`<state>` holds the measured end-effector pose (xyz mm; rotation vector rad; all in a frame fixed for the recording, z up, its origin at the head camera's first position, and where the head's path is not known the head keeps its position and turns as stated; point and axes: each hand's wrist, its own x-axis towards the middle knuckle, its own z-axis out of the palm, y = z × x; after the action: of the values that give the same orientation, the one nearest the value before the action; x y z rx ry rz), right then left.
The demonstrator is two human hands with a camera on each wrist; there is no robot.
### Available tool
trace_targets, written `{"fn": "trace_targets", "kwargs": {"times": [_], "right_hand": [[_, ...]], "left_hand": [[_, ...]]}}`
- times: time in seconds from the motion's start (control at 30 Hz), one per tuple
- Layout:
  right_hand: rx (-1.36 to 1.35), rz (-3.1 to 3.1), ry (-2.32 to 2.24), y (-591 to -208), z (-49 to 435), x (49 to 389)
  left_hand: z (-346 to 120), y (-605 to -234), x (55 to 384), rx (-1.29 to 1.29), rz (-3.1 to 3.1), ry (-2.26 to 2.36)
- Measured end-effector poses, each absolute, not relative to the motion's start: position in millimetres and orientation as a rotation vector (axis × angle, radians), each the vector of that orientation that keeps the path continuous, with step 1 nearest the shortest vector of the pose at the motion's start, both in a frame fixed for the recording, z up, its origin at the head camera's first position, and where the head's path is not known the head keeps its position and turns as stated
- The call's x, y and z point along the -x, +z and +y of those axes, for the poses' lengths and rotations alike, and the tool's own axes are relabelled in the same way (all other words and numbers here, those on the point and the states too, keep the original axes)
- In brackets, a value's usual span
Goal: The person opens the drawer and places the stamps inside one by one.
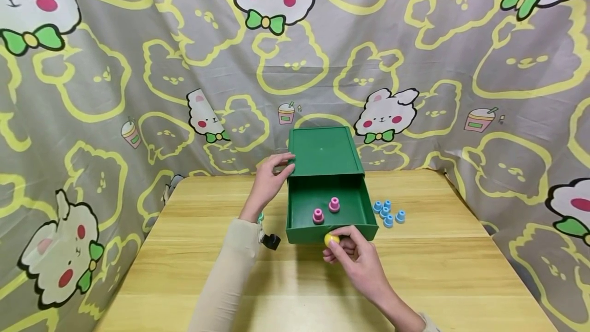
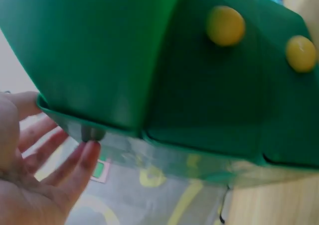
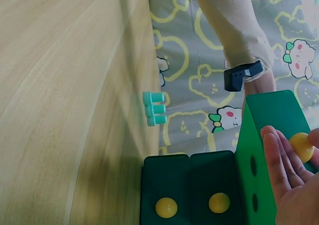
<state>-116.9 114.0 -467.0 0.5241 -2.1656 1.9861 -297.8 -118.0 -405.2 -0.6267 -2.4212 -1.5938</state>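
A green drawer cabinet (image 1: 324, 150) stands at the back of the table, its top drawer (image 1: 301, 235) pulled out toward me. Two pink stepped pegs, one nearer (image 1: 318, 216) and one farther back (image 1: 334, 205), stand inside that drawer. Thumb and index finger of my right hand (image 1: 361, 257) pinch the round yellow knob (image 1: 331, 240) on the drawer front. My left hand (image 1: 271, 181) touches the cabinet's left side near the top, fingers extended. In the right wrist view, two lower drawers show yellow knobs, one left (image 3: 166, 207) and one right (image 3: 219, 203).
Several blue stepped pegs (image 1: 384, 212) stand right of the drawer on the wooden table (image 1: 438, 260). Teal pegs (image 3: 156, 109) stand on the cabinet's left side. A patterned curtain (image 1: 295, 60) hangs behind. A black camera (image 1: 271, 241) sits on my left wrist.
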Motion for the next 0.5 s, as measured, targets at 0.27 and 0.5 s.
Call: {"fn": "trace_targets", "kwargs": {"times": [0.27,0.5], "right_hand": [[-0.517,-2.168,1.990,-467.1,113.4,117.1],[-0.521,-2.155,2.000,-466.8,112.6,116.8]], "left_hand": [[-119.4,-414.4,301.6,0.606,-2.365,-1.634],[-120.0,-419.0,303.4,0.614,-2.335,-1.641]]}}
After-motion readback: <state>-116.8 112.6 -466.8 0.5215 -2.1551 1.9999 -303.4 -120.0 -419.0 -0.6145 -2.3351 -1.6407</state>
